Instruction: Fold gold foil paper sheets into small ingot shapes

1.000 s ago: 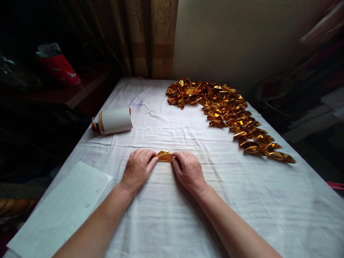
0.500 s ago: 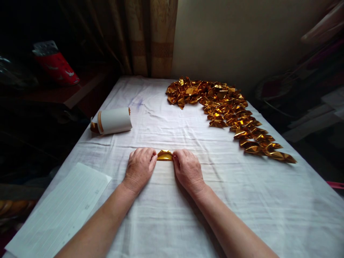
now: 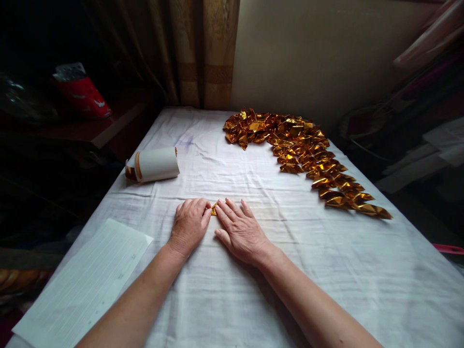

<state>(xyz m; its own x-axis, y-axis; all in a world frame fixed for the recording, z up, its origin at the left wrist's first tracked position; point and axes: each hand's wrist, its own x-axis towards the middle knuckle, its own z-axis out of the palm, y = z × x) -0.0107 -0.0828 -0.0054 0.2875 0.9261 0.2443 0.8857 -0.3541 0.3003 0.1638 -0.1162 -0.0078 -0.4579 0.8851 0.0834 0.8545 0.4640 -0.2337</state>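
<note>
A small folded piece of gold foil paper (image 3: 213, 210) lies on the white cloth in front of me, mostly covered by my right hand. My left hand (image 3: 191, 223) pinches its left end between thumb and fingers. Flat over the rest of it lies my right hand (image 3: 239, 227), fingers stretched out and slightly apart. Beyond, at the back right, several folded gold foil pieces (image 3: 302, 147) lie in overlapping rows that run toward the right edge.
At the left stands a white roll (image 3: 158, 164) with gold foil in its ends, lying on its side. A ruled paper sheet (image 3: 83, 280) lies near my left forearm. Past the table, a red container (image 3: 85, 96) rests on a dark wooden surface beside the curtain (image 3: 203, 53).
My right hand has let go of the foil's right end, opened, and moved left to lie flat over the piece. The left hand keeps its pinch.
</note>
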